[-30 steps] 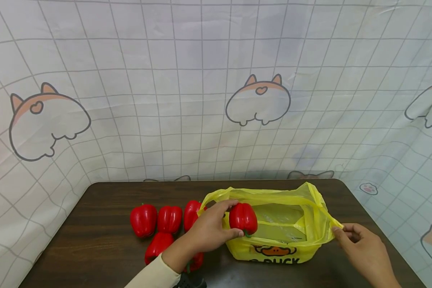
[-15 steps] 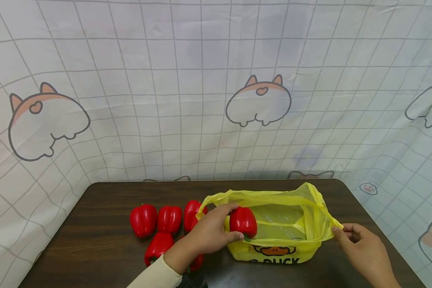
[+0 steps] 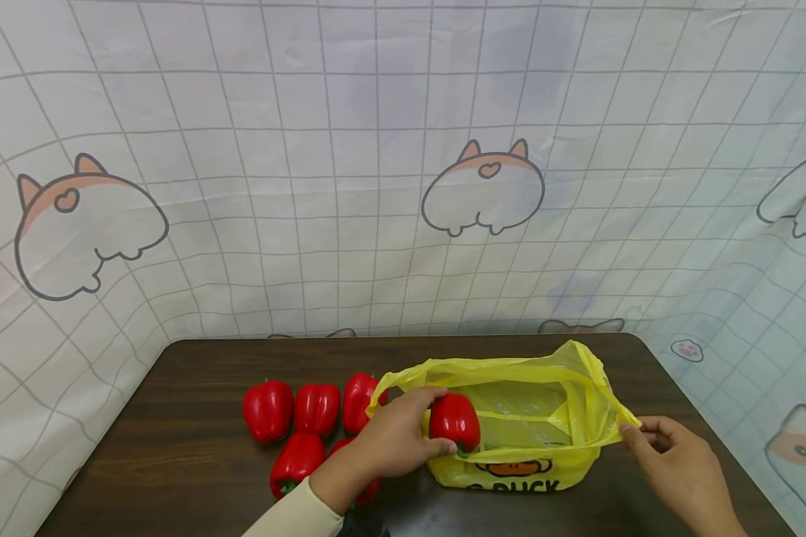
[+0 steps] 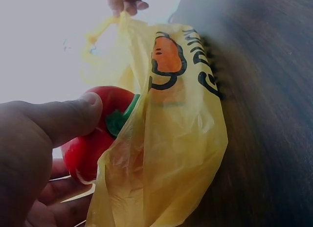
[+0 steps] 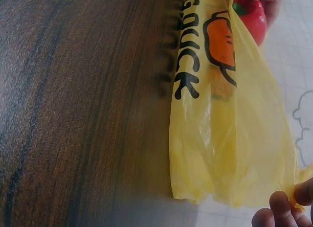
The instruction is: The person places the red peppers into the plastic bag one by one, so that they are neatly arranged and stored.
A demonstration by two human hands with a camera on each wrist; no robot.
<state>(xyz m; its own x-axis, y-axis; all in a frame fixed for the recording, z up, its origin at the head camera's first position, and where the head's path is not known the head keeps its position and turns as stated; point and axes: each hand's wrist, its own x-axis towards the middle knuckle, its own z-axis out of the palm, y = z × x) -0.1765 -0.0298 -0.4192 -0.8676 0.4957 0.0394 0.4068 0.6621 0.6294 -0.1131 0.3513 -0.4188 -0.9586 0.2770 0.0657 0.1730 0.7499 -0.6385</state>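
My left hand [image 3: 399, 436] grips a red bell pepper [image 3: 455, 422] with a green stem, thumb on the near side. The pepper is at the left part of the mouth of a yellow plastic bag [image 3: 510, 473] printed with a duck face and lettering. In the left wrist view the bag's front edge partly covers the held pepper [image 4: 85, 151]. My right hand [image 3: 681, 466] pinches the bag's right handle corner between thumb and fingers, drawing the opening wide. The right wrist view shows these pinching fingers [image 5: 281, 207] at the bag's edge.
Several more red bell peppers [image 3: 267, 412] lie grouped on the dark wooden table [image 3: 148, 462], left of the bag; my left forearm overlaps some. A white grid-patterned cloth [image 3: 309, 186] with cartoon animals hangs behind and beside the table.
My left hand has lowered slightly with the pepper, which now sits deeper in the bag's opening. The bag's left rim has sagged a little. My right hand has stayed in place.
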